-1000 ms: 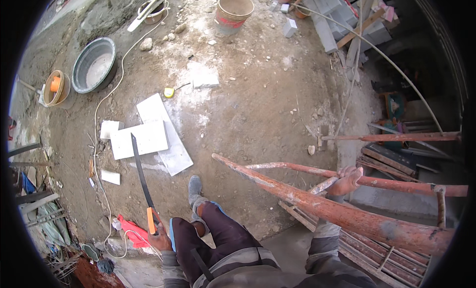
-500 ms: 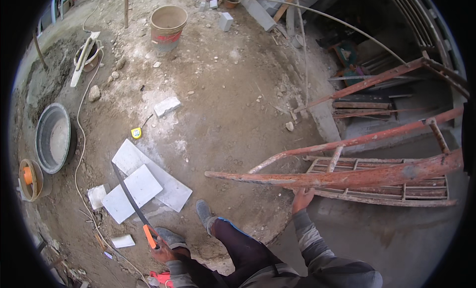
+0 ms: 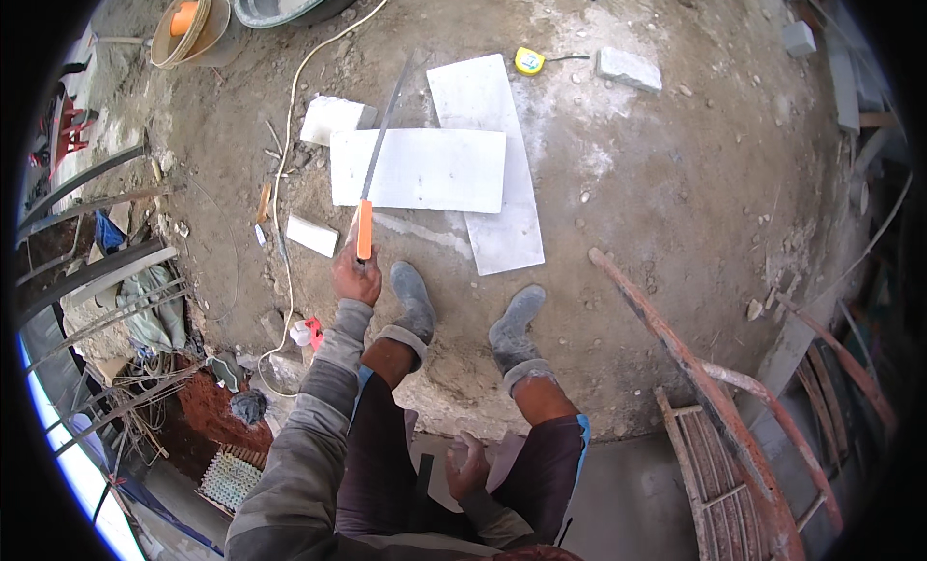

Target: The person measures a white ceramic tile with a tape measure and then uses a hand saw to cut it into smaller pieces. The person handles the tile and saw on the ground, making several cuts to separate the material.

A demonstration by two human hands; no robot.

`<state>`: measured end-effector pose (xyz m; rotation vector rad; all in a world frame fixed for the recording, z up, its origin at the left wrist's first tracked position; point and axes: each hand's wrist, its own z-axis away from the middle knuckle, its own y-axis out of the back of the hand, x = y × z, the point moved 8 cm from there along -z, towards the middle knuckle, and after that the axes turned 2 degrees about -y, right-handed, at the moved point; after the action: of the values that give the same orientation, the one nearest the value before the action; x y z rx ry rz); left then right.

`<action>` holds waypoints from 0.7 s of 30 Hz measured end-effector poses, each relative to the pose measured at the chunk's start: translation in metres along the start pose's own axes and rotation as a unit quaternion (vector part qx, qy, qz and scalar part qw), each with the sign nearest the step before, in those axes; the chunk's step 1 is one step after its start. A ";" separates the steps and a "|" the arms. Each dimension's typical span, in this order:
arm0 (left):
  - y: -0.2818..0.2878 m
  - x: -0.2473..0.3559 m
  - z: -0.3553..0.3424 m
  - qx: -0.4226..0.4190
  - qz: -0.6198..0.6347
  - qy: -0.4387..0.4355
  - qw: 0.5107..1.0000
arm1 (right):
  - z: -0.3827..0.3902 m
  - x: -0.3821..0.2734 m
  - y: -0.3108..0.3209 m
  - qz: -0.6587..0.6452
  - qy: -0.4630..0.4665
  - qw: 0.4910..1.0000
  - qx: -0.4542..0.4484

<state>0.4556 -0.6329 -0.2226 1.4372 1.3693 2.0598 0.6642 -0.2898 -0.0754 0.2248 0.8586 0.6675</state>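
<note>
My left hand [image 3: 358, 279] is closed round the orange handle of a hand saw [image 3: 364, 231]. Its long dark blade points away from me, above a white lightweight block [image 3: 439, 170]. That block lies flat across a longer white block [image 3: 510, 240] on the dirt. By my thighs, my right hand [image 3: 468, 467] is raised with loosely bent fingers and nothing visible in it. A broken white block piece [image 3: 331, 120] sits at the left end of the upper block, and a smaller offcut [image 3: 312, 236] lies nearer, left of my left hand.
A yellow tape measure [image 3: 528, 61] and another white block [image 3: 630, 69] lie beyond. A pale cable [image 3: 287, 184] runs along the left. Buckets [image 3: 198, 40] and a basin [image 3: 290, 18] stand far left. Rusty red metal frames [image 3: 705, 378] lean at the right.
My right hand has let go of the red metal frame and come in front of my body. My view has turned left and down. The saw stays in my left hand over the blocks.
</note>
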 end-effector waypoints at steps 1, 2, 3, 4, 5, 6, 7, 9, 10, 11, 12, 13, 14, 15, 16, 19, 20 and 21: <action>-0.010 -0.014 -0.013 -0.007 -0.014 -0.006 1.000 | -0.017 0.006 0.003 -0.018 -0.022 1.000 -0.012; -0.025 -0.027 -0.024 -0.014 -0.029 -0.011 0.999 | -0.038 0.013 0.005 -0.034 -0.045 0.998 -0.027; -0.042 -0.030 -0.039 -0.033 -0.087 -0.028 0.995 | -0.062 0.021 0.005 -0.051 -0.066 0.995 -0.045; -0.051 -0.037 -0.054 -0.054 -0.152 -0.039 0.986 | -0.096 0.040 0.005 -0.062 -0.101 0.992 -0.047; -0.062 -0.041 -0.071 -0.079 -0.176 -0.002 0.981 | -0.144 0.056 0.003 -0.097 -0.118 0.988 -0.029; -0.069 -0.039 -0.085 -0.062 -0.183 -0.031 0.981 | -0.192 0.072 0.001 -0.131 -0.133 0.982 -0.007; -0.082 -0.056 -0.096 -0.085 -0.226 -0.016 0.970 | -0.239 0.082 -0.002 -0.163 -0.145 0.976 0.011; -0.100 -0.082 -0.097 -0.084 -0.235 -0.009 0.968 | -0.334 0.094 0.002 -0.217 -0.124 0.968 0.033; -0.115 -0.084 -0.099 -0.101 -0.250 -0.008 0.963 | -0.382 0.099 0.009 -0.211 -0.041 0.973 0.083; -0.130 -0.082 -0.103 -0.117 -0.261 -0.026 0.958 | -0.433 0.105 0.012 -0.221 -0.008 0.969 0.109; -0.137 -0.084 -0.106 -0.110 -0.241 -0.049 0.963 | -0.476 0.116 0.020 -0.236 0.010 0.964 0.121; -0.142 -0.084 -0.109 -0.103 -0.223 -0.074 0.967 | -0.514 0.124 0.023 -0.249 0.011 0.960 0.126; -0.144 -0.087 -0.110 -0.097 -0.209 -0.094 0.969 | -0.544 0.130 0.028 -0.258 0.007 0.958 0.124; -0.142 -0.093 -0.106 -0.099 -0.200 -0.121 0.967 | -0.563 0.123 0.031 -0.254 -0.007 0.959 0.124; -0.145 -0.104 -0.102 -0.097 -0.193 -0.115 0.970 | -0.578 0.114 0.038 -0.244 0.002 0.962 0.121; -0.145 -0.115 -0.085 -0.077 -0.217 -0.103 0.968 | -0.619 0.123 0.053 -0.205 0.018 0.971 0.121; -0.140 -0.120 -0.080 -0.065 -0.237 -0.099 0.964 | -0.633 0.132 0.053 -0.194 0.014 0.974 0.116; -0.146 -0.130 -0.068 -0.084 -0.248 -0.099 0.960 | -0.648 0.143 0.053 -0.181 0.009 0.977 0.111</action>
<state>0.4192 -0.6818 -0.4200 1.0601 1.2762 1.6203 0.2145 -0.2086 -0.5591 0.2562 0.9619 0.2331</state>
